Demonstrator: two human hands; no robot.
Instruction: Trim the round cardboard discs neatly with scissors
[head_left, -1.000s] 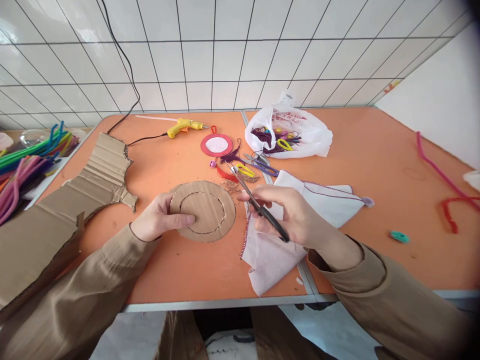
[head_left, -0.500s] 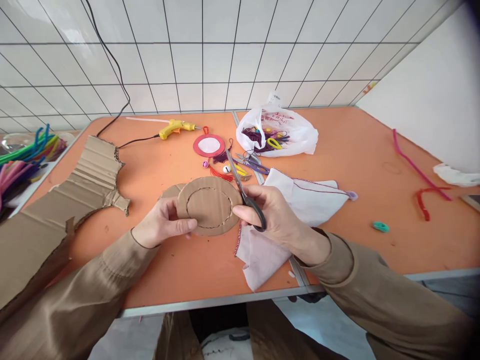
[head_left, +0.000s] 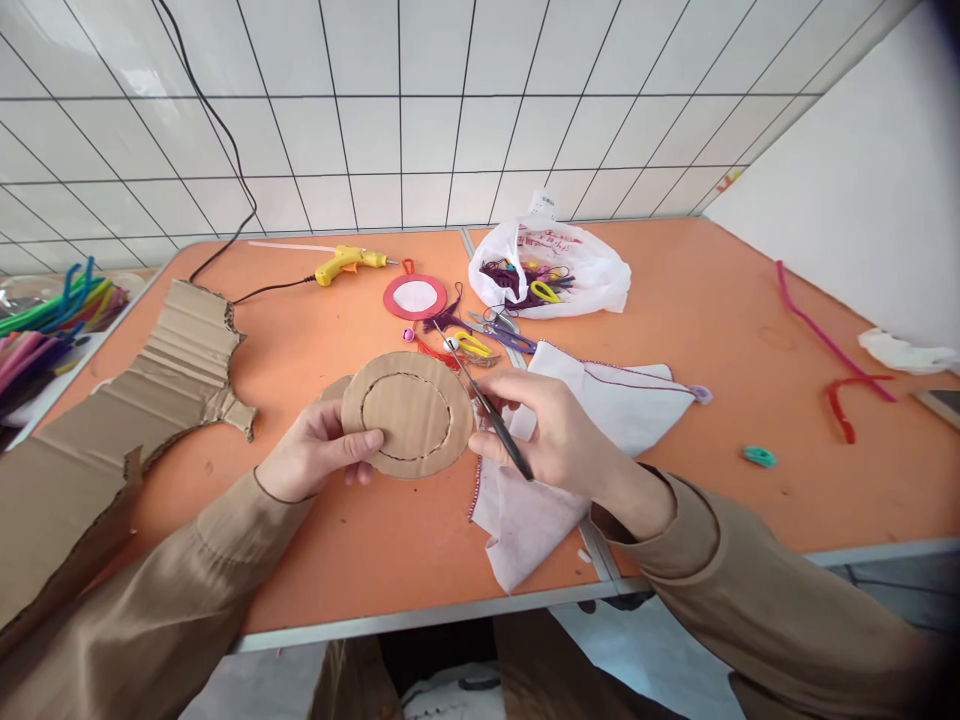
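Observation:
My left hand (head_left: 319,450) pinches the left edge of a round cardboard disc (head_left: 407,412), thumb on top and fingers beneath. An oval line is cut into the disc's face, with the middle piece still in place. Another bit of cardboard (head_left: 334,388) pokes out behind the disc on the left. In my right hand (head_left: 551,430) is a pair of black-handled scissors (head_left: 491,415), its blades pointing up and left past the disc's right edge. The right thumb is close to that edge; whether it touches I cannot tell. Under this hand lies a white cloth (head_left: 600,395) with dark red stitched edging.
A yellow glue gun (head_left: 349,264), a red-rimmed round piece (head_left: 415,297), purple-handled scissors (head_left: 510,332) and a white plastic bag (head_left: 585,270) of tassels lie toward the back. Torn cardboard (head_left: 142,400) covers the left side. Pipe cleaners (head_left: 829,325) and a teal clip (head_left: 760,456) lie right.
The disc has shifted slightly left in my left hand. The scissors have turned so their blades lean further left, with the handles seen more edge-on.

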